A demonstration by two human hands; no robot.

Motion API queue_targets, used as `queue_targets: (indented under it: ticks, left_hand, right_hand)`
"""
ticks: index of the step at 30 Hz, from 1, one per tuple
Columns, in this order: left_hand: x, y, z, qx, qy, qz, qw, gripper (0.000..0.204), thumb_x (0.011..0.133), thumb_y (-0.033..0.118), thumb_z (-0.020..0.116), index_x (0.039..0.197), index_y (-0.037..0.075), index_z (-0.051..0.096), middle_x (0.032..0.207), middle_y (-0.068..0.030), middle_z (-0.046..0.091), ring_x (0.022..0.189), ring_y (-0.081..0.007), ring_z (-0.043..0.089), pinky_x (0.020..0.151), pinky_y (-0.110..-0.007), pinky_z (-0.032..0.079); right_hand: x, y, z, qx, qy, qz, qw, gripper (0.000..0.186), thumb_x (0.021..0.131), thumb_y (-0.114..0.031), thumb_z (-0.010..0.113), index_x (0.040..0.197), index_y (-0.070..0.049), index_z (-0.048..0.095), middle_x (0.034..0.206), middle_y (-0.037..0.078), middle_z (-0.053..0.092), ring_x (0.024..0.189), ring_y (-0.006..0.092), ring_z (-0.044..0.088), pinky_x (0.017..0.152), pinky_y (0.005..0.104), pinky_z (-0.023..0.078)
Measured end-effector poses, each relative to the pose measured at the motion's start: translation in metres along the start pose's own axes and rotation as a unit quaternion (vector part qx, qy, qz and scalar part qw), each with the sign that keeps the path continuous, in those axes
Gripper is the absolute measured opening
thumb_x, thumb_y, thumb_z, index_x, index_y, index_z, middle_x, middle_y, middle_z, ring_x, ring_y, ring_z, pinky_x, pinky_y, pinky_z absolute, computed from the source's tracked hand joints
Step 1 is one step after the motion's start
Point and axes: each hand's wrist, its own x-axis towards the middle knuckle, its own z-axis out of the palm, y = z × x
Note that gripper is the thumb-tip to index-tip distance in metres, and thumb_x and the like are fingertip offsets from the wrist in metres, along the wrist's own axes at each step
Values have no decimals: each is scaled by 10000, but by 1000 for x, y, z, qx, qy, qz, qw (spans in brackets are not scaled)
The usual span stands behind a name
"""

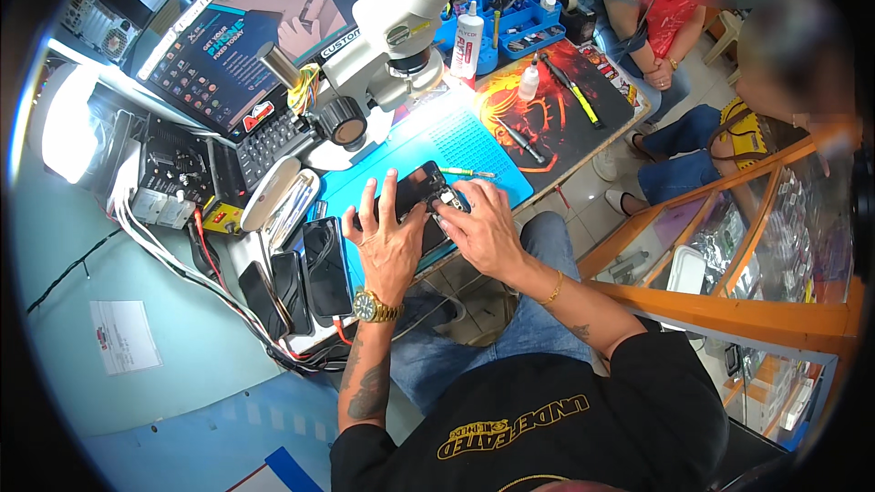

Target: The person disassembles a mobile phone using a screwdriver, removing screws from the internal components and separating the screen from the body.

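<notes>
On the blue work mat (354, 184) at the table's front edge, a black phone (418, 184) lies partly opened, small inner parts showing at its right end. My left hand (390, 241) grips its left side, with the thumb on the phone and some fingers stretched past it. The fingers of my right hand (488, 235) are bent and pressed against the exposed parts; their tips are partly hidden. A thin pen-like tool (469, 172) lies just beyond my right hand. Left of my left wrist are a dark phone (325, 266) with a coiled cable and more dark handsets (290, 287).
A microscope (392, 23) stands over the mat, before a laptop (251, 50). Bottles (467, 41), a blue tool holder (529, 32) and a yellow-black tool (572, 93) stand or lie far right. Cables (214, 282) run along the left. Two people sit beyond a wood-framed glass case (711, 296).
</notes>
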Motion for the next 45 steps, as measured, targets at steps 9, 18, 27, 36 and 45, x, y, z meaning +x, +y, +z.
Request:
queue_targets:
  ticks: [9, 18, 27, 36, 45]
  left_hand:
    - [-3, -2, 0, 4, -3, 2, 1000, 143, 858, 270, 776, 996, 296, 796, 1612, -60, 421, 1486, -303, 344, 1160, -538, 199]
    - [-1, 1, 1, 6, 13, 12, 1000, 197, 845, 239, 772, 1033, 286, 799, 1613, -75, 420, 1490, -312, 346, 1181, -547, 196]
    - [-4, 0, 2, 12, 34, 10, 999, 105, 868, 268, 783, 969, 296, 782, 1603, -66, 438, 1487, -314, 352, 1203, -585, 170]
    - [-7, 1, 3, 10, 38, 8, 999, 100, 857, 265, 792, 955, 290, 791, 1610, -65, 428, 1492, -316, 348, 1212, -600, 147]
    - [-3, 5, 6, 18, 26, 13, 999, 105, 872, 280, 779, 970, 299, 808, 1633, -64, 392, 1509, -314, 323, 1214, -686, 56]
  right_hand:
    - [-2, -1, 4, -10, 12, -12, 1000, 297, 922, -228, 705, 1193, -113, 742, 1264, 144, 583, 1209, 334, 519, 960, 489, 421]
    - [-4, 5, 8, -22, 23, -6, 999, 324, 919, -248, 717, 1223, -140, 735, 1280, 142, 597, 1224, 332, 520, 982, 490, 416]
    - [7, 45, -70, 108, 203, 109, 967, 299, 945, -97, 671, 1234, -25, 698, 1086, 159, 671, 996, 327, 660, 882, 404, 535]
    - [2, 116, -141, -19, 273, 217, 937, 213, 945, -163, 668, 1093, -33, 748, 896, 160, 708, 800, 338, 682, 740, 404, 534]
    - [46, 114, -59, -169, 66, 112, 977, 192, 889, -200, 640, 893, -33, 734, 874, 199, 720, 871, 375, 713, 778, 488, 563]
